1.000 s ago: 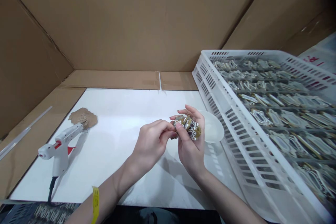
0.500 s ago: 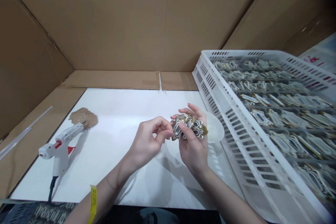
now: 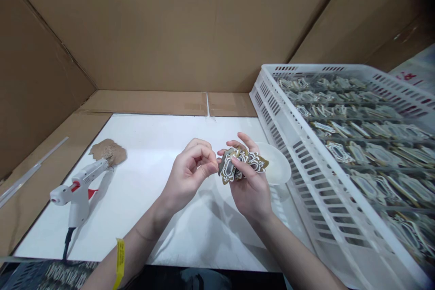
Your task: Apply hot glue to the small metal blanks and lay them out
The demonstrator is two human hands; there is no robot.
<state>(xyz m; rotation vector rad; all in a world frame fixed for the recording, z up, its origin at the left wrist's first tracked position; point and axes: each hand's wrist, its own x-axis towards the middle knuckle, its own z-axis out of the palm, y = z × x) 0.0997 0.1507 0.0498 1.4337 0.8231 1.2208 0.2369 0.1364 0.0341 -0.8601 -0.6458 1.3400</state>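
Head view, looking down. Shows a right hand [image 3: 253, 192] low at centre above a white surface [image 3: 152, 186], its grip closed on a fan of ornate brown-and-white frame-shaped pieces [image 3: 229, 167]. Shows a left hand [image 3: 186, 176] just beside the fan, grip narrow, thumb pinched to forefinger at the leftmost piece's edge; cannot tell whether touching. Places a white bowl [image 3: 279, 170] just behind the fan, a white slatted crate [image 3: 306, 163] of similar pieces at right, and a white glue gun [image 3: 79, 190] well apart at left, nozzle on a cardboard scrap [image 3: 108, 150]. Cardboard walls [image 3: 170, 22] all round.
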